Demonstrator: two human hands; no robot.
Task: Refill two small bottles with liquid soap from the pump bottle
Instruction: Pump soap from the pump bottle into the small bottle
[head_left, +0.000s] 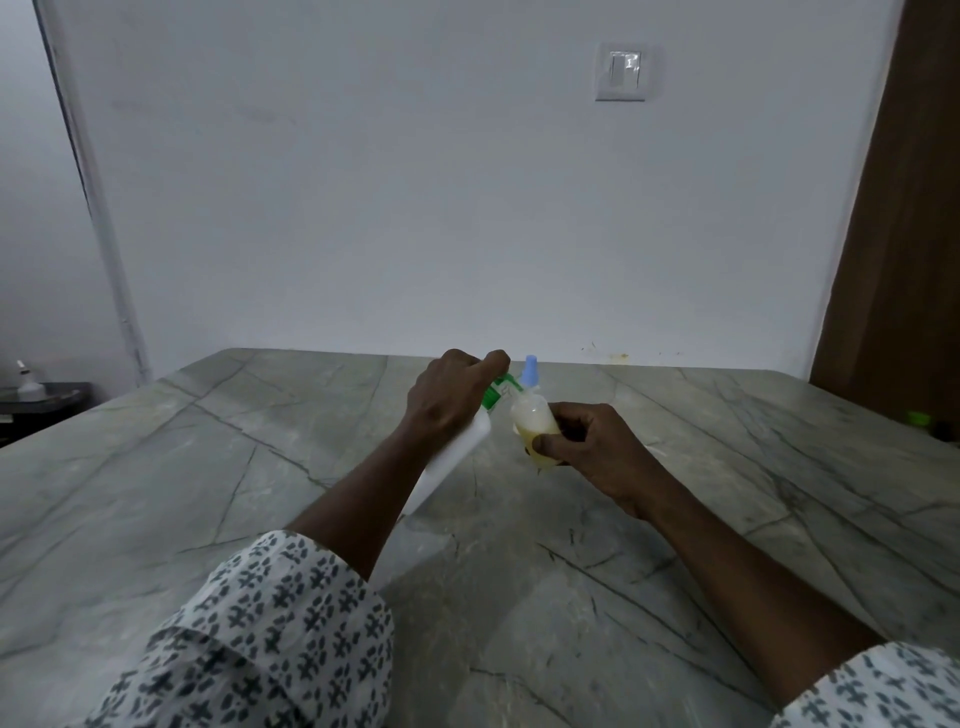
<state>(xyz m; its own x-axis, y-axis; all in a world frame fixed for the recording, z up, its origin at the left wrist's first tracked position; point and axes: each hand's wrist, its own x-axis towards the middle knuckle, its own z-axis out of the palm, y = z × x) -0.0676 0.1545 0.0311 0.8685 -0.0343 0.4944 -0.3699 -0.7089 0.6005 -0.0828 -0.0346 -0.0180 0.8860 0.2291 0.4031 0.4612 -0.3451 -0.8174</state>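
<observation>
Soap sits pale yellow in the lower part of the small bottle (534, 426), which the right hand (587, 451) holds up just above the grey stone worktop (727, 467). The fingers (545, 446) of that hand are curled tight around the bottle's lower half. The small bottle is see-through and leans a little to the left.

Just beside it, the left hand (448, 395) grips the white pump bottle (453, 465) near its top. This big bottle tilts to the right, with its bottom corner low, near the worktop. Its green pump head (497, 391) points at the small bottle's mouth and looks to be touching it. The left fingers are closed over the pump.

A little blue cap (530, 372) shows right behind the small bottle. What it belongs to is hidden.

Both arms wear white sleeves (270, 634) with dark flower shapes. A light switch (623, 73) is on the white wall behind. Something small and green (918, 417) lies at the far right edge of the worktop, too tiny to tell.
</observation>
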